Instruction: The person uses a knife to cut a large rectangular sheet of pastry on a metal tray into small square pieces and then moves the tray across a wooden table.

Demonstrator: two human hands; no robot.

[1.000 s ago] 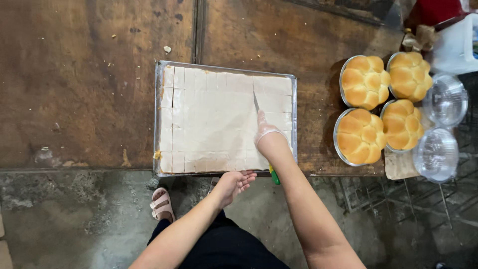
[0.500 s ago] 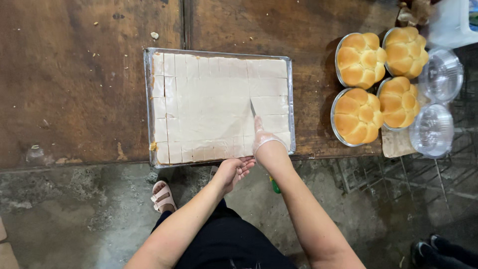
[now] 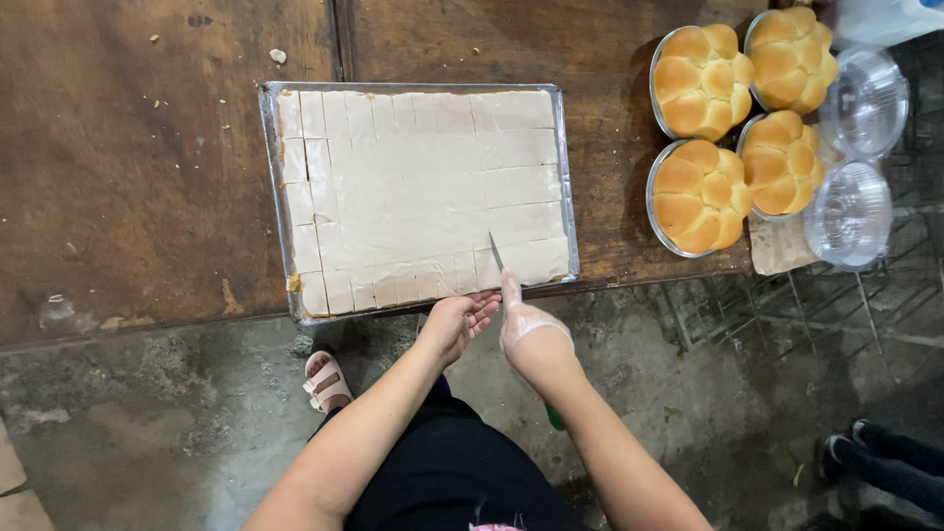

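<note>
Pale, cream-coloured dough (image 3: 423,187) fills a metal tray (image 3: 267,147) on a dark wooden table (image 3: 128,167), scored into squares and strips along its 9 o'clock and 6 o'clock edges and into wider blocks toward 3 o'clock. The tray sits at the table's near edge, around the middle of the view.

The right hand (image 3: 529,324), in a thin clear glove, is closed around a knife (image 3: 496,252); its forefinger lies along the back of the blade, and the tip stands in the dough near the tray's 5 o'clock corner. A bit of green handle shows below the wrist. The left hand (image 3: 457,320) is bare, fingers loosely curled and half open, holding nothing; its fingertips rest at the tray's 6 o'clock rim, just beside the right hand.

At 2 to 3 o'clock from the tray, well apart from it, four round tins of golden buns (image 3: 700,195) stand close together. Two clear plastic lids (image 3: 850,214) lie just past them at 3 o'clock, off the table's end.

Below the table is a grey concrete floor (image 3: 147,433), with a pink sandal (image 3: 324,382) at 7 o'clock. Another person's dark shoes (image 3: 865,442) show at 4 o'clock.
</note>
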